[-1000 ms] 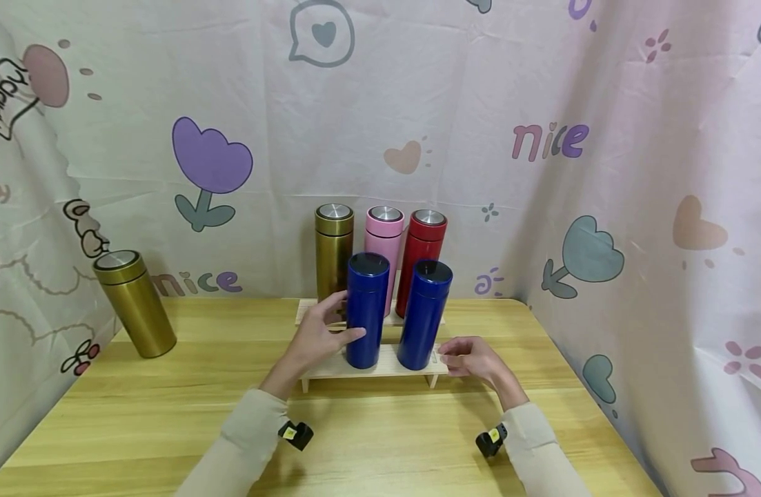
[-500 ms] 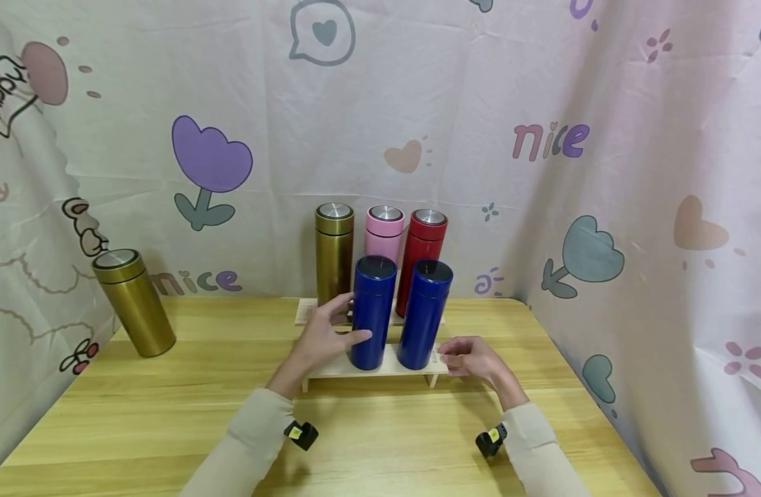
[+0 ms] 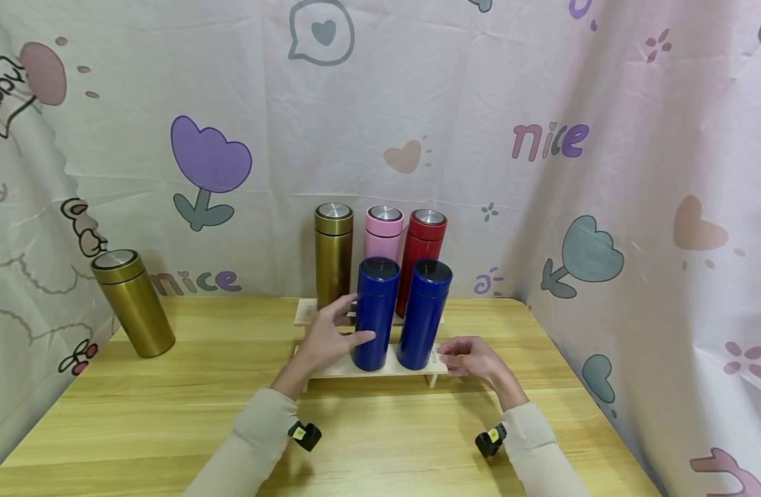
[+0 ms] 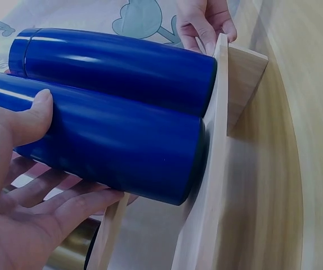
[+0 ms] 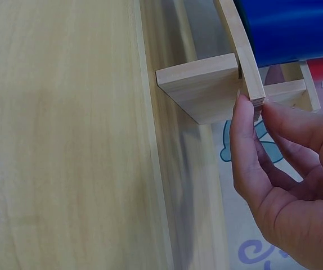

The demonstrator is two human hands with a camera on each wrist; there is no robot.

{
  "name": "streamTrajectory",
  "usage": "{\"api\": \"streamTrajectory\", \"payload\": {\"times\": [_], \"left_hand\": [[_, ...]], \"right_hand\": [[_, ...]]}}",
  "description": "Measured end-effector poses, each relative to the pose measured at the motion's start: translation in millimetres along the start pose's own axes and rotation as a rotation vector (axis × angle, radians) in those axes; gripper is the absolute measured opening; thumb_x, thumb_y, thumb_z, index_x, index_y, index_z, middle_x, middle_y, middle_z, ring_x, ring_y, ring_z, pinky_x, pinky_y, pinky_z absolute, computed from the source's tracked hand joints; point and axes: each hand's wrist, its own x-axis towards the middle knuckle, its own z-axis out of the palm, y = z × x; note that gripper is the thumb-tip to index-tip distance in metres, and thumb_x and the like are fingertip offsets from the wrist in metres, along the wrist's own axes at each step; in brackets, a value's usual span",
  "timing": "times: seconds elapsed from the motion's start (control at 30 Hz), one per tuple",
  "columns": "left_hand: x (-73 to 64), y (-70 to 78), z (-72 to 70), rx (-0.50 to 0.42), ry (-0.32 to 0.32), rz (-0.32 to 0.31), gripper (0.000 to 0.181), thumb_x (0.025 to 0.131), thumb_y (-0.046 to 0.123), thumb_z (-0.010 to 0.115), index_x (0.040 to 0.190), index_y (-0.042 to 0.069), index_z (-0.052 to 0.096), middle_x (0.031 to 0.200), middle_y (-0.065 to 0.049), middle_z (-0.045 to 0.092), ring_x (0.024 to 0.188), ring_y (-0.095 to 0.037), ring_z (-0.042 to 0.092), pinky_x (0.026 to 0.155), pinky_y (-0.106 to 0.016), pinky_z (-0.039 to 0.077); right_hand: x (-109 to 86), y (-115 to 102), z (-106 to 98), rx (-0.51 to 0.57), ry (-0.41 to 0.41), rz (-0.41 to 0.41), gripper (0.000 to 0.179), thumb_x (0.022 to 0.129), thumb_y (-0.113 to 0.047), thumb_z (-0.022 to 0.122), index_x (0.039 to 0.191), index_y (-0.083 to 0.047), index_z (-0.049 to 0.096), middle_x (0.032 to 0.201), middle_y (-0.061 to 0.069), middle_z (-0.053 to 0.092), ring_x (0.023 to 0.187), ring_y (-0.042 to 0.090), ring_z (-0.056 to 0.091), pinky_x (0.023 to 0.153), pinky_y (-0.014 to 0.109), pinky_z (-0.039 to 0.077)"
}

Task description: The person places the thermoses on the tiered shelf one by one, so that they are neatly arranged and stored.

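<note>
My left hand (image 3: 330,338) grips a blue thermos (image 3: 377,314) from its left side, thumb in front and fingers behind. That thermos stands on the lower front step of a wooden two-step rack (image 3: 337,369). Close to its right stands a second blue thermos (image 3: 424,314), slightly tilted in the head view. My right hand (image 3: 471,359) pinches the right end of the front step; in the right wrist view its thumb and fingers (image 5: 246,140) hold the edge of the board. On the back step stand a gold thermos (image 3: 333,259), a pink thermos (image 3: 383,238) and a red thermos (image 3: 422,241).
Another gold thermos (image 3: 134,304) stands far left on the wooden table (image 3: 219,386). A patterned cloth (image 3: 455,90) hangs behind the table and along both sides. Small black cameras sit on both wrists.
My left hand has moved the blue thermos a little to the right along the front step, closer to the other blue one. My right hand has stayed at the step's end.
</note>
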Motion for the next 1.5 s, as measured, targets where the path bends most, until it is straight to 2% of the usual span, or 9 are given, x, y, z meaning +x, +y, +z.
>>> {"api": "streamTrajectory", "payload": {"times": [0.27, 0.73, 1.5], "left_hand": [[0.7, -2.8, 2.6, -0.024, -0.013, -0.001, 0.074, 0.087, 0.021, 0.085, 0.151, 0.014, 0.05, 0.143, -0.022, 0.061, 0.118, -0.042, 0.068, 0.09, -0.05, 0.063], [-0.9, 1.2, 7.7, -0.039, -0.002, -0.013, 0.074, 0.086, 0.019, 0.085, 0.151, 0.012, 0.05, 0.144, -0.021, 0.06, 0.12, -0.044, 0.067, 0.09, -0.05, 0.063], [1.9, -1.2, 8.7, -0.046, -0.004, 0.011, 0.072, 0.088, 0.015, 0.083, 0.152, 0.011, 0.049, 0.143, -0.022, 0.061, 0.12, -0.042, 0.067, 0.095, -0.051, 0.062]], "right_hand": [[0.4, 0.9, 0.3, 0.001, 0.003, 0.002, 0.028, 0.097, -0.005, 0.068, 0.122, 0.007, 0.067, 0.098, 0.006, 0.071, 0.08, 0.013, 0.067, 0.079, 0.033, 0.066], [-0.5, 1.0, 1.0, 0.001, 0.012, 0.01, 0.028, 0.098, -0.006, 0.068, 0.123, 0.006, 0.067, 0.099, 0.006, 0.071, 0.08, 0.013, 0.067, 0.079, 0.033, 0.066], [-1.3, 0.5, 0.9, 0.025, 0.003, 0.0, 0.027, 0.097, -0.004, 0.068, 0.121, 0.007, 0.067, 0.096, 0.004, 0.069, 0.079, 0.012, 0.067, 0.078, 0.033, 0.065]]}}
